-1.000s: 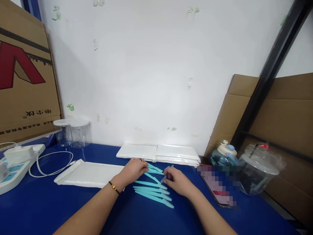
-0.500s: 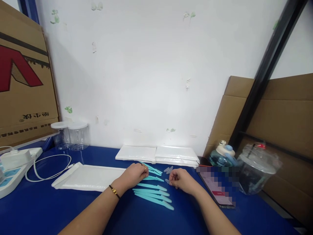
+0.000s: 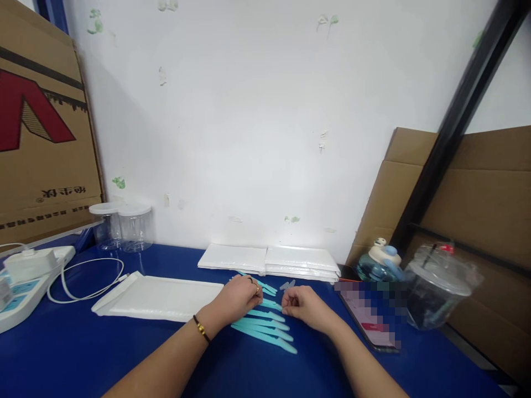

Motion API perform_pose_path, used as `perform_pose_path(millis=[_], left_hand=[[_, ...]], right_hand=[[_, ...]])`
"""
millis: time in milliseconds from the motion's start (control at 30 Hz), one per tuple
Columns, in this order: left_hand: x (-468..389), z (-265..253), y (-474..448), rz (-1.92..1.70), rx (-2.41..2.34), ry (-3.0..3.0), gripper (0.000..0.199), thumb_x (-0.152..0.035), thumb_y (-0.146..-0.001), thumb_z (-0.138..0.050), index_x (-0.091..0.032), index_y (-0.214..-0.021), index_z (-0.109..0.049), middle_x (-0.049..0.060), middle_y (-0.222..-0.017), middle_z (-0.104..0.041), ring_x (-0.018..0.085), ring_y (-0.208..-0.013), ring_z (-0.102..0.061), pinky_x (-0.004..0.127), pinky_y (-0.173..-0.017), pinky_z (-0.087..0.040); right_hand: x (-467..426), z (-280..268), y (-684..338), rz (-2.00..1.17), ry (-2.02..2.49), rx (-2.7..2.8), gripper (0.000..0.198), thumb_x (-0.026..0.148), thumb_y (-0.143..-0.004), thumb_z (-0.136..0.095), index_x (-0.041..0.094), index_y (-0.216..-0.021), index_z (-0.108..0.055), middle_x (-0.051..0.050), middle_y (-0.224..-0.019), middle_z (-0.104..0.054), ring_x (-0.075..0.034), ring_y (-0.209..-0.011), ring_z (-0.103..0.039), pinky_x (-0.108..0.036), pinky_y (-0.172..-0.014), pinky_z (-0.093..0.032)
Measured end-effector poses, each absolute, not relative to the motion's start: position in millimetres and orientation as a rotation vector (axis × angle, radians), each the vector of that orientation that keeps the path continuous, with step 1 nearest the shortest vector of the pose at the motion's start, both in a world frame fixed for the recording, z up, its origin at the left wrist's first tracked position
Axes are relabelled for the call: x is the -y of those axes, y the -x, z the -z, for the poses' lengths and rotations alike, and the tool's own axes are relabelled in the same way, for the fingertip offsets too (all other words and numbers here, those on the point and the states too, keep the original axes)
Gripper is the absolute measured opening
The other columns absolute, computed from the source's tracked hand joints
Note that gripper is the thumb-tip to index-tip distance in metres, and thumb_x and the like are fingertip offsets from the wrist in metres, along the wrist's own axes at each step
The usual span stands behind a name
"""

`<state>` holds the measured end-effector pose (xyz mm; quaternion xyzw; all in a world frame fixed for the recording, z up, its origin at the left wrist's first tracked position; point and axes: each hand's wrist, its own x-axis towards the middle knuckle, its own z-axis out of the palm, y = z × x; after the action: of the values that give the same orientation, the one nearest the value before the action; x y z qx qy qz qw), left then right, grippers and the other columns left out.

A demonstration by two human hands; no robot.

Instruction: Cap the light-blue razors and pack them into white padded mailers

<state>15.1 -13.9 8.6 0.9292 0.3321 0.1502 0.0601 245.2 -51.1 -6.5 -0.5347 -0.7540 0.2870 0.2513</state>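
Curled fingers of my left hand grip a turquoise eyebrow razor, its blade end pointing right. My right hand is pinched at that blade end, on a small clear blade cap mostly hidden by the fingertips. Below the hands, several turquoise razors lie side by side with pale covered-looking tips. More razors lie just beyond my left hand, partly hidden by it. Loose clear caps rest on the blue table beyond my right fingertips.
A white padded mailer lies left, with folded white mailers against the wall. A phone, a glass teapot-like vessel and a bagged cup stand right. Clear jars, a cable and a power strip are left.
My left hand has moved right with the razor. My right hand has brought the clear cap to the razor's blade end. The view has shifted slightly.
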Motion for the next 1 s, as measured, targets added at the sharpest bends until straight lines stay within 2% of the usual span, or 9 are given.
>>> perform_pose_path(millis=[167, 333, 433, 567, 800, 1000], left_hand=[[20, -13, -17, -0.382, -1.030, -2.738, 0.012, -0.025, -0.080, -0.053, -0.022, -0.075, -0.064, 0.000, -0.077, -0.067, 0.016, -0.075, -0.057, 0.026, -0.069, -0.036], [5, -7, -5, -0.449, -1.149, -2.607, 0.009, -0.029, -0.075, -0.058, -0.023, -0.080, -0.063, -0.001, -0.081, -0.064, 0.015, -0.075, -0.056, 0.023, -0.063, -0.035], [-1, 0, -1, -0.454, -1.140, -2.563, 0.008, -0.028, -0.073, -0.060, -0.023, -0.078, -0.064, -0.001, -0.082, -0.064, 0.015, -0.075, -0.056, 0.022, -0.062, -0.036], [-3, 3, -2, -0.398, -1.166, -2.518, 0.006, -0.022, -0.071, -0.058, -0.022, -0.074, -0.064, -0.002, -0.076, -0.065, 0.014, -0.069, -0.056, 0.021, -0.056, -0.034], [0, 1, -5, -0.393, -1.267, -2.470, 0.007, -0.022, -0.070, -0.057, -0.022, -0.073, -0.064, -0.001, -0.075, -0.065, 0.014, -0.069, -0.057, 0.021, -0.055, -0.034], [-1, 4, -12, -0.422, -1.290, -2.479, 0.008, -0.024, -0.072, -0.056, -0.021, -0.074, -0.063, -0.001, -0.075, -0.065, 0.014, -0.070, -0.057, 0.021, -0.058, -0.036]], right_hand=[[50, 2, -259, -0.843, 1.459, 2.069, 0.009, 0.025, -0.071, -0.060, 0.017, -0.070, -0.066, 0.000, -0.059, -0.060, -0.013, -0.054, -0.052, -0.021, -0.051, -0.038], [37, 4, -284, -0.355, 1.560, 1.912, 0.015, 0.023, -0.075, -0.051, 0.018, -0.078, -0.065, -0.002, -0.071, -0.061, -0.016, -0.064, -0.054, -0.025, -0.061, -0.041], [33, 7, -286, -0.280, 1.566, 1.983, 0.013, 0.019, -0.073, -0.053, 0.019, -0.077, -0.065, -0.002, -0.076, -0.060, -0.016, -0.067, -0.053, -0.026, -0.064, -0.041], [31, 15, -281, -0.309, 1.621, 2.027, 0.008, 0.017, -0.069, -0.058, 0.018, -0.074, -0.064, -0.002, -0.078, -0.059, -0.015, -0.069, -0.052, -0.025, -0.064, -0.040], [26, 30, -286, -0.687, 1.657, 1.850, 0.010, 0.013, -0.064, -0.063, 0.016, -0.072, -0.061, 0.001, -0.065, -0.058, -0.011, -0.058, -0.050, -0.021, -0.053, -0.038], [28, 26, -275, -0.835, 1.585, 1.798, 0.012, 0.011, -0.060, -0.065, 0.015, -0.071, -0.065, 0.001, -0.061, -0.059, -0.011, -0.055, -0.051, -0.020, -0.051, -0.038]])
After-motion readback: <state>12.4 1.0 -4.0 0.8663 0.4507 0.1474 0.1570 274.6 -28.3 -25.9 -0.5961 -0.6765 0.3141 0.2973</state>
